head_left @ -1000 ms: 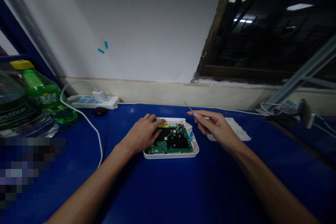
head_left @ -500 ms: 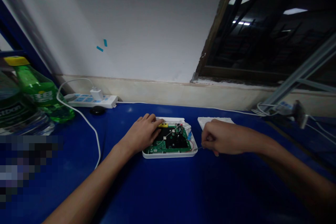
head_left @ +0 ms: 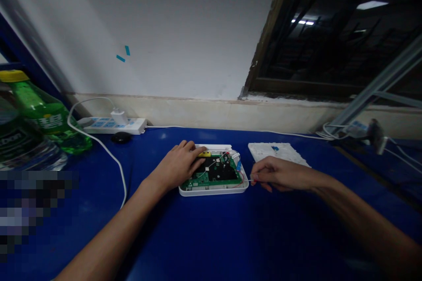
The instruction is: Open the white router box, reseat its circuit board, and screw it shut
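Gripping a thin tool, our right hand has lowered it to the white case, centre frame, seemingly starting edge work; left hand closure unclear.

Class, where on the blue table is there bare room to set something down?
Widest: the blue table between the forearms, in front of the white housing. Narrower: between housing and wall. Crowded: the left, with green bottle, power strip and white cable.
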Demonstrator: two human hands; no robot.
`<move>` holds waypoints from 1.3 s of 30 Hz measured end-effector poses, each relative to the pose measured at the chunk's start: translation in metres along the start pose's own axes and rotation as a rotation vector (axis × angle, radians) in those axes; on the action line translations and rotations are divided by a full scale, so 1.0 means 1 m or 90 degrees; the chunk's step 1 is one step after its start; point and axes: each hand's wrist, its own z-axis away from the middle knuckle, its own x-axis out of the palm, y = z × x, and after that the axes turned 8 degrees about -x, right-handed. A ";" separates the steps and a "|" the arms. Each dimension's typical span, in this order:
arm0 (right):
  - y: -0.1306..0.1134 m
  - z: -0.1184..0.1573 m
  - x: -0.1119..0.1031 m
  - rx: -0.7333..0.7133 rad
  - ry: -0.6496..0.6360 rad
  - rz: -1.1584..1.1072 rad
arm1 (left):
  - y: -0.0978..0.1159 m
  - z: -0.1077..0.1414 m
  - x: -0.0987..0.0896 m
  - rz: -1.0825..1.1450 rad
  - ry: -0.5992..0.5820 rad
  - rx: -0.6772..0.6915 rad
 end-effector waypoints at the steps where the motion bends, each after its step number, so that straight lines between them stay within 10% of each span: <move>1: 0.004 -0.001 0.004 0.004 0.013 -0.038 | 0.000 0.001 -0.001 0.012 -0.002 0.000; 10: 0.029 0.003 0.028 -0.053 0.091 -0.184 | 0.002 0.007 -0.019 0.088 -0.066 0.058; 19: 0.003 0.037 0.005 -0.028 0.178 0.176 | 0.004 0.004 -0.023 0.078 -0.054 0.071; 23: 0.000 0.008 0.014 0.019 0.364 0.368 | 0.005 0.004 -0.022 0.069 -0.044 0.072; 39: -0.008 -0.065 0.034 -0.291 0.420 0.458 | 0.005 0.005 -0.020 0.070 -0.012 0.066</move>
